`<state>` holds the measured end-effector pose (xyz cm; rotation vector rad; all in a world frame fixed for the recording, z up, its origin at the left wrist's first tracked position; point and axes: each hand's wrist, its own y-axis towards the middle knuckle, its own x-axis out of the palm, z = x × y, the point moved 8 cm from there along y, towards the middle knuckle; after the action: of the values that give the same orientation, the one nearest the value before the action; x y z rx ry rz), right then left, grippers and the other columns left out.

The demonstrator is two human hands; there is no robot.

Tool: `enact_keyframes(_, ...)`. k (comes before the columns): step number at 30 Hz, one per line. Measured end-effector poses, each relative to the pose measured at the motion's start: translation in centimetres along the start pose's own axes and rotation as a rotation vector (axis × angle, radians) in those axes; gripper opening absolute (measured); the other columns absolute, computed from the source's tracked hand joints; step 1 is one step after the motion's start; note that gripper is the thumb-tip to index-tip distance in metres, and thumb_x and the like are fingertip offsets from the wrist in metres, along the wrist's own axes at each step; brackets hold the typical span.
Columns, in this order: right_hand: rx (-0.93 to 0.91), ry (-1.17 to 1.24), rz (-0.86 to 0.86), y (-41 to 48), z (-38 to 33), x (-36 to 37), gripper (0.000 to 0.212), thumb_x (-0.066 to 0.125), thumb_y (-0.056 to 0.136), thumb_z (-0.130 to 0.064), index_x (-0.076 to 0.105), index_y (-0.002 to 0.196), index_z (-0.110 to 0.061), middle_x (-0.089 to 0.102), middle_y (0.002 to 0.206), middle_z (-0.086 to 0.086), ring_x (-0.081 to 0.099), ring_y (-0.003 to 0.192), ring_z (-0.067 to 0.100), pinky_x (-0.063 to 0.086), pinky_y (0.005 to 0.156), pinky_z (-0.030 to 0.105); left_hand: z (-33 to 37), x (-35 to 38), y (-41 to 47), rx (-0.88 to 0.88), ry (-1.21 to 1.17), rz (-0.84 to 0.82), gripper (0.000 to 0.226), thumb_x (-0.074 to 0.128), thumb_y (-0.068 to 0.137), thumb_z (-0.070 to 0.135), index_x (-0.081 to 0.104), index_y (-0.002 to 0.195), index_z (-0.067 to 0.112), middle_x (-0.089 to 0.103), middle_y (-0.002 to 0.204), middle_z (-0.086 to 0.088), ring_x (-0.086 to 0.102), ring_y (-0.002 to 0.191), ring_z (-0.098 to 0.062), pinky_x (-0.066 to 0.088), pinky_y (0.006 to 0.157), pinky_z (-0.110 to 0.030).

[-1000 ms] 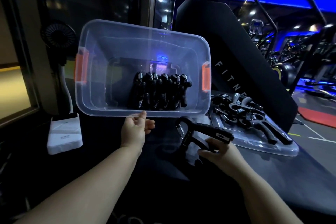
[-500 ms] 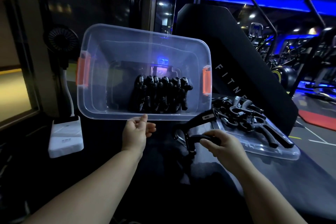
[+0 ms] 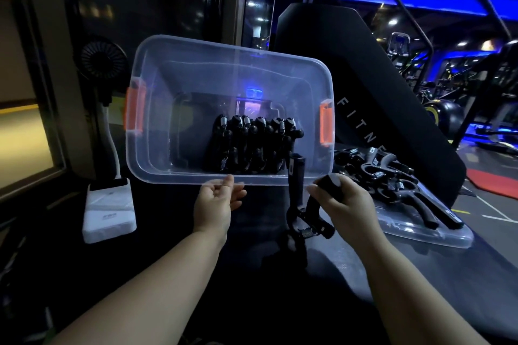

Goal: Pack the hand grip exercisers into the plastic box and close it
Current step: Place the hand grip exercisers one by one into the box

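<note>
1. Head view. The clear plastic box stands tipped on the dark bench, with its opening facing the camera. There are orange latches at its 9 o'clock and 3 o'clock ends.
2. A packed row of exercisers stands side by side inside the box, at 5 o'clock on its floor.
3. The left grip is at the box's 6 o'clock rim. Its thumb tip touches the rim and its fingers are loosely curled below, around nothing.
4. The right grip is clamped round one handle of a hand grip exerciser. The free handle points to 12 o'clock and crosses the rim at the box's 5 o'clock. The spring end hangs low.
5. The loose exercisers are piled on the clear lid, which lies flat on the bench at 4 o'clock from the box.
6. At 9 o'clock from the box there is a small fan, with a white block below it.
</note>
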<state>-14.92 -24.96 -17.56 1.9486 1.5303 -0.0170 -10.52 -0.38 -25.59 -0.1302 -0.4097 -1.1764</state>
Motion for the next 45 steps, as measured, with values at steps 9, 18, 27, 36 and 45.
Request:
enact_keyframes(9, 0.048, -0.242, -0.322, 0.4, 1.3, 3.6, 0.022, 0.049, 0.097, -0.034, 0.048, 0.084, -0.017, 0.051, 0.078, -0.003, 0.046, 0.068, 0.012, 0.035, 0.062, 0.029, 0.1, 0.2, 0.0, -0.045, -0.073, -0.048, 0.018, 0.052, 0.096, 0.025, 0.055, 0.101, 0.008, 0.072, 0.095, -0.008, 0.070, 0.081, -0.015, 0.054, 0.069, -0.026)
enact_keyframes(18, -0.034, 0.002, -0.003, 2.7, -2.0, 2.9, 0.017, 0.061, 0.075, -0.031, 0.049, 0.079, -0.020, 0.060, 0.070, 0.012, 0.058, 0.060, 0.031, 0.051, 0.057, 0.052, -0.1, -0.2, 0.7, -0.002, -0.090, -0.023, 0.019, 0.056, 0.095, 0.018, 0.047, 0.104, 0.004, 0.073, 0.084, -0.006, 0.071, 0.073, -0.014, 0.052, 0.063, -0.025)
enact_keyframes(27, -0.003, -0.034, -0.107, 9.5, -7.2, 10.5, 0.081, 0.075, 0.073, -0.022, 0.022, 0.134, -0.020, 0.056, 0.090, -0.001, 0.061, 0.075, 0.017, 0.056, 0.062, 0.033, 0.2, -0.3, 0.5, 0.006, -0.231, -0.021, 0.015, 0.042, 0.100, 0.024, 0.047, 0.100, 0.010, 0.071, 0.081, -0.007, 0.067, 0.070, -0.016, 0.050, 0.063, -0.026)
enact_keyframes(36, 0.007, -0.225, -0.311, 11.8, -7.9, 20.8, 0.084, 0.072, 0.081, -0.017, 0.015, 0.143, -0.011, 0.052, 0.097, 0.004, 0.054, 0.074, 0.018, 0.046, 0.067, 0.030, 0.3, -1.0, 0.7, 0.040, -0.275, 0.038, 0.023, 0.039, 0.101, 0.027, 0.050, 0.099, 0.006, 0.069, 0.077, -0.008, 0.067, 0.069, -0.014, 0.050, 0.059, -0.022)
enact_keyframes(45, 0.173, -0.301, -0.367, 13.7, -6.3, 25.6, 0.057, 0.059, 0.089, -0.017, 0.022, 0.133, -0.014, 0.054, 0.114, 0.007, 0.056, 0.094, 0.026, 0.052, 0.081, 0.036, 0.2, -1.3, 0.6, 0.007, -0.361, 0.074, 0.024, 0.035, 0.102, 0.027, 0.051, 0.096, 0.010, 0.069, 0.068, -0.008, 0.065, 0.064, -0.018, 0.048, 0.058, -0.025)
